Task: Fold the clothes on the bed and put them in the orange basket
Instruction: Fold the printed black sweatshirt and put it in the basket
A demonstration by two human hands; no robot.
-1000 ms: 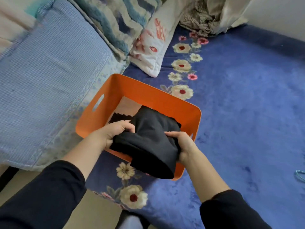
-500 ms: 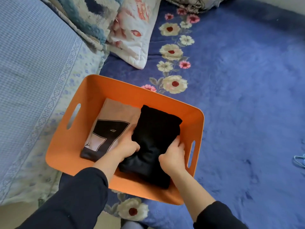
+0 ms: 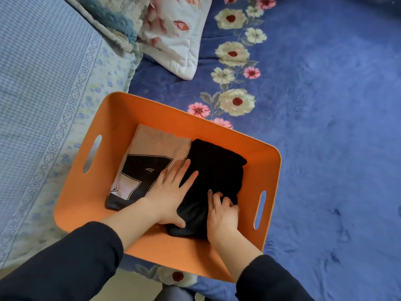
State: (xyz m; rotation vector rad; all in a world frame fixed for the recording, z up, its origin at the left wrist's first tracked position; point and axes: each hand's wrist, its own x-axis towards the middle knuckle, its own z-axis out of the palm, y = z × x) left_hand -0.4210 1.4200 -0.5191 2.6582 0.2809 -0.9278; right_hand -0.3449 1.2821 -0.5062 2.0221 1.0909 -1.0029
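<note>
As viewed from the head camera: orange basket (image 3: 130, 118) on bed's blue blanket (image 3: 325, 137), containing folded beige shirt (image 3: 156, 142) and, touching it, folded black garment (image 3: 217, 168); left hand (image 3: 171, 192) flat across both, fingers (image 3: 191, 177) straight; right hand (image 3: 223, 216) fingers (image 3: 219, 197) curled, gripping black garment's near edge.

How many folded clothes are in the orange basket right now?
2: a beige printed shirt in the basket's left half, a black garment in the right. Others could lie hidden underneath.

One camera, worn on the head, looks almost straight down; the orange basket (image 3: 152, 112) is close below, mid-view; a blue blanket (image 3: 325, 105) spreads right of it.
</note>
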